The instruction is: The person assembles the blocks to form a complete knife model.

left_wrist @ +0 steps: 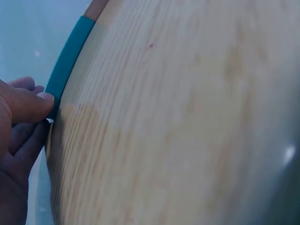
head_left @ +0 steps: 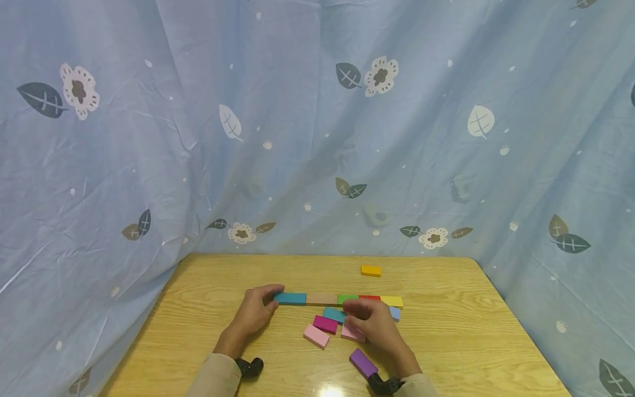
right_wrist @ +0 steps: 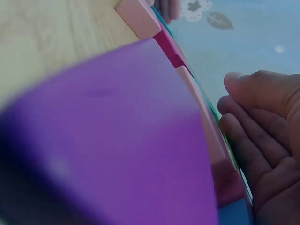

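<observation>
My left hand (head_left: pixel 254 310) pinches the outer end of a blue block (head_left: pixel 291 299), thumb on the near side. That block is the left end of a straight row, followed by a wood-coloured block (head_left: pixel 321 299), a green block (head_left: pixel 348 299), a red block (head_left: pixel 369 298) and a yellow block (head_left: pixel 392 301). Over the right part of the row hovers my right hand (head_left: pixel 375 324), fingers loosely bent with nothing between them. Below it lies a pink block (head_left: pixel 353 332), partly covered. In the right wrist view, a purple block (right_wrist: pixel 126 131) looms close to the camera.
Loose in front of the row lie a teal block (head_left: pixel 334 315), a magenta block (head_left: pixel 325 324), another pink block (head_left: pixel 316 336) and a light blue block (head_left: pixel 394 314). An orange block (head_left: pixel 371 271) sits behind the row. A patterned curtain (head_left: pixel 297 138) borders the wooden table (head_left: pixel 461 331).
</observation>
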